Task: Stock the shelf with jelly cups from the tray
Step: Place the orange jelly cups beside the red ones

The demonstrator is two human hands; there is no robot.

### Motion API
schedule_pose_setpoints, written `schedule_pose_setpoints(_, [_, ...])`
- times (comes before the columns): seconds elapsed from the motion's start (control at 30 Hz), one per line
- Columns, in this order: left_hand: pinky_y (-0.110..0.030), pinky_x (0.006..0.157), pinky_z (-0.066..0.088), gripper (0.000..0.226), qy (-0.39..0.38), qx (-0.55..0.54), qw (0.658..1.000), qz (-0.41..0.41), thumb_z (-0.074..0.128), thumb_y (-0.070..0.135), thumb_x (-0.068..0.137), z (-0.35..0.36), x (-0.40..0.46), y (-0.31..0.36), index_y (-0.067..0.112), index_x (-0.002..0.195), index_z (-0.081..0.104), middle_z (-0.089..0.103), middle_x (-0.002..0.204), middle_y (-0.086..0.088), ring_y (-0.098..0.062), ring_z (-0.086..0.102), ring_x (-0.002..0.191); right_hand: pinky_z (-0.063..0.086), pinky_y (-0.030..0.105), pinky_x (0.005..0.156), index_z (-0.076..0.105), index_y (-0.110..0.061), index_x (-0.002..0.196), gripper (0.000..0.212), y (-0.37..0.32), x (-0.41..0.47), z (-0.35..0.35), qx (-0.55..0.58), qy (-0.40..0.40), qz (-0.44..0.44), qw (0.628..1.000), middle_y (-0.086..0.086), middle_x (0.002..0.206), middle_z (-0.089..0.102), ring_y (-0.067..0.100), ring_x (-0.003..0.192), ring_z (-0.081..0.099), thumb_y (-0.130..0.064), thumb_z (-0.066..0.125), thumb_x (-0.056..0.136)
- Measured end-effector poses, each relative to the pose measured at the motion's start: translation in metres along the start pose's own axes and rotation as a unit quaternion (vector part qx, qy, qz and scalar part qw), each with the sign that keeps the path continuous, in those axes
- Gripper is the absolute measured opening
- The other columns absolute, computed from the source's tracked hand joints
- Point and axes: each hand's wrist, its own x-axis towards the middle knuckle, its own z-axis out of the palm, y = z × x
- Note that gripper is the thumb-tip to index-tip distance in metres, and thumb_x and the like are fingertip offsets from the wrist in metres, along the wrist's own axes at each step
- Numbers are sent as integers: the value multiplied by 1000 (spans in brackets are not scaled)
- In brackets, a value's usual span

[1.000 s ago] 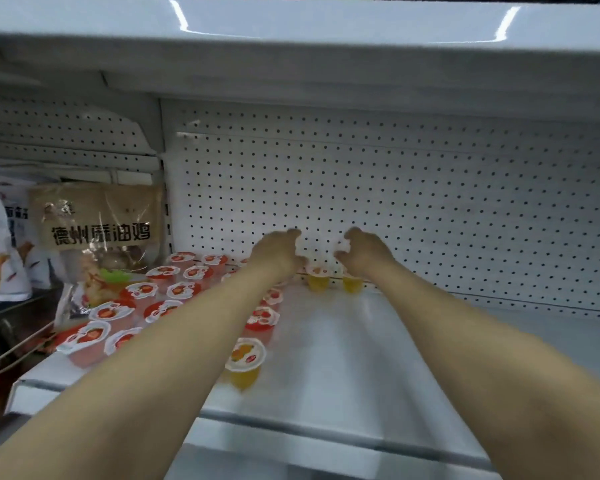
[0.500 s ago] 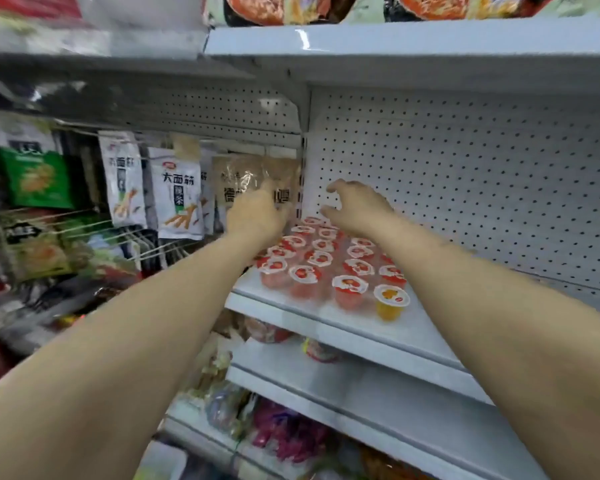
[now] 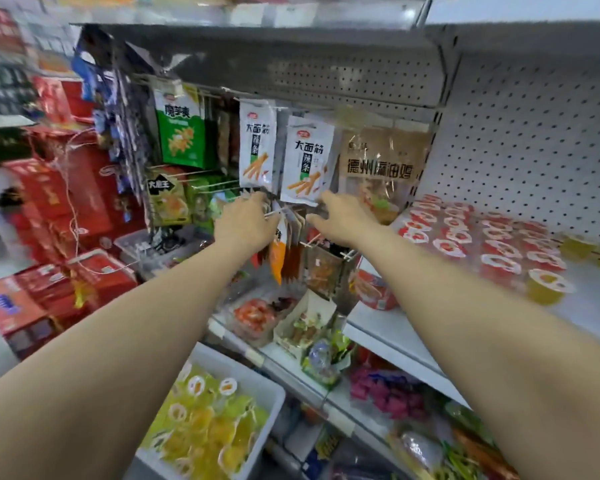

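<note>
Head view, change: One second ago both hands were at the back of the shelf beside two yellow cups; half a second ago they hung over the red rows. Now they are off the shelf to its left, and the camera has swung left and down so the tray shows.
Meaning for the task: Judged from this, a placing is done and the hands are heading back for another load.
Left hand [image 3: 246, 221]: Held in the air in front of the hanging snack packets [image 3: 307, 161], fingers loosely spread, holding nothing.
Right hand [image 3: 343, 220]: Also raised and empty, fingers relaxed and pointing forward.
Shelf [image 3: 395, 327]: White painted metal, smooth, with a perforated back panel.
Red jelly cups [image 3: 482, 237]: Small round clear plastic cups with foil lids, packed in rows on the shelf's left part.
Yellow jelly cup [image 3: 548, 287]: Stands at the front right end of the red rows; more yellow ones sit blurred near the back.
Tray [image 3: 267, 400]: White rigid plastic bin, low at the bottom, well below the hands.
Tray contents [image 3: 205, 424]: Many yellow jelly cups heaped loosely, translucent and glossy.
</note>
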Motion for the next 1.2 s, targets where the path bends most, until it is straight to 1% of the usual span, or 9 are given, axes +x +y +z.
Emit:
schedule_pose_setpoints(0.13, [-48, 76, 56, 63, -35, -2, 998, -44, 43, 59, 86, 13, -8, -61, 23, 137, 46, 65, 112, -11, -38, 61, 96, 51, 39, 78, 47, -18, 141, 51, -32, 18, 47, 12, -49, -8, 999, 9, 124, 59, 31, 112, 59, -49, 48, 100])
schedule_pose_setpoints(0.27, [-47, 85, 53, 55, -70, 16, 993, -92, 52, 49, 93, 45, -15, -115, 19, 138, 46, 61, 124, -14, -39, 58, 109, 52, 40, 88, 43, -19, 146, 56, -48, 40, 110, 23, -99, -17, 995, 8, 137, 54, 30, 120, 56, -48, 51, 99])
schedule_pose_setpoints(0.4, [-48, 89, 50, 57, -111, 14, 981, -156, 53, 45, 94, 88, -30, -168, 16, 143, 43, 60, 122, -21, -42, 55, 113, 49, 39, 93, 44, -15, 145, 55, -65, 56, 196, 51, -178, -41, 982, 11, 141, 52, 31, 125, 52, -45, 51, 100])
schedule_pose_setpoints(0.53, [-43, 89, 47, 53, -148, -6, 962, -230, 56, 40, 94, 147, -53, -224, 14, 139, 47, 60, 123, -21, -40, 55, 114, 45, 35, 75, 57, -12, 126, 40, -75, 62, 285, 74, -242, -52, 966, 15, 121, 63, 35, 110, 59, -39, 53, 97])
schedule_pose_setpoints(0.6, [-41, 91, 44, 52, -178, -9, 947, -269, 57, 38, 95, 176, -67, -246, 13, 139, 47, 61, 124, -22, -39, 55, 116, 46, 36, 79, 59, -9, 124, 40, -74, 63, 328, 86, -284, -55, 953, 17, 119, 64, 36, 109, 60, -38, 57, 95])
schedule_pose_setpoints(0.7, [-40, 96, 43, 59, -220, -28, 913, -341, 59, 41, 94, 221, -93, -275, 15, 145, 43, 60, 131, -18, -36, 55, 119, 48, 38, 91, 55, -12, 135, 48, -66, 57, 386, 90, -359, -50, 927, 15, 132, 60, 34, 118, 57, -40, 58, 96])
schedule_pose_setpoints(0.8, [-40, 99, 42, 61, -244, -54, 880, -403, 63, 43, 92, 261, -124, -297, 16, 143, 45, 56, 136, -17, -35, 51, 125, 50, 39, 88, 48, -18, 143, 53, -56, 42, 437, 87, -445, -35, 891, 11, 136, 57, 32, 114, 59, -45, 55, 98])
schedule_pose_setpoints(0.93, [-38, 98, 42, 64, -268, -80, 832, -479, 67, 42, 90, 304, -163, -320, 18, 144, 44, 54, 139, -15, -33, 51, 126, 49, 33, 85, 53, -21, 138, 52, -45, 19, 502, 87, -517, -21, 851, 11, 132, 61, 29, 112, 61, -46, 60, 94])
schedule_pose_setpoints(1.2, [-37, 101, 38, 62, -292, -103, 788, -532, 70, 36, 89, 360, -209, -340, 16, 143, 47, 53, 142, -12, -31, 49, 129, 49, 36, 97, 58, -24, 135, 61, -48, -11, 582, 141, -579, -12, 803, 0, 133, 62, 23, 122, 57, -48, 76, 81])
